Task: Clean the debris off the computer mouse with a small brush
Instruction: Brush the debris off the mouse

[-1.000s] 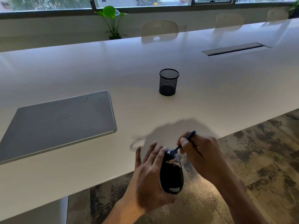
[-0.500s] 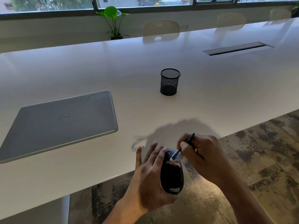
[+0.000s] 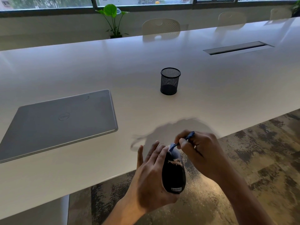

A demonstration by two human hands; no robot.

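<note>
White desk (image 3: 211,88) fills most of the view, window along the far wall, patterned carpet (image 3: 267,151) past the near edge. Mouse (image 3: 174,173), black, is held off the desk just over its near edge, above the carpet, label end toward the camera. Pale debris (image 3: 175,161) sits in a clump on the mouse's upper half, with more specks scattered on the carpet below. Left hand (image 3: 151,177) wraps the mouse from the left, fingers lying along its side. Right hand (image 3: 199,151) pinches a small blue brush (image 3: 181,141), blurred, bristle end touching the far tip of the mouse. Hand shadows fall on the desk just beyond. Closed grey laptop (image 3: 60,122) lies near the desk's left side. Black mesh cup (image 3: 170,81) stands upright mid-desk, well apart from the laptop. Cable slot (image 3: 237,47) sits toward the far right corner. Chairs (image 3: 160,26) and a potted plant (image 3: 113,18) stand behind the far edge.
</note>
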